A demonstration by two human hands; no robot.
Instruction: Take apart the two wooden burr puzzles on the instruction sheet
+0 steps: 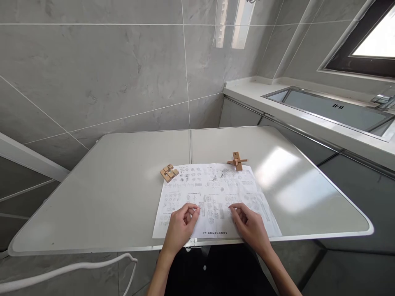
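A large printed sheet of paper (pixel 212 191) with rows of small diagrams lies on the table, its heading upside down at the near edge. My left hand (pixel 180 225) rests on its near left part, fingers curled and thumb tip close to the index fingertip; I see nothing held. On the near right part lies my right hand (pixel 250 226), curled much the same way, with nothing visible in it. At the sheet's far left corner sits a flat wooden block puzzle (pixel 168 173). By the far right corner stands a cross-shaped wooden puzzle (pixel 237 161) marked with a number, its bars interlocked.
The pale folding table (pixel 105 193) has a seam across its middle and rounded near corners. Beyond it rises a grey tiled wall (pixel 92 65). To the right runs a counter with a sink (pixel 330 109). A white curved tube (pixel 70 268) is below the near left edge.
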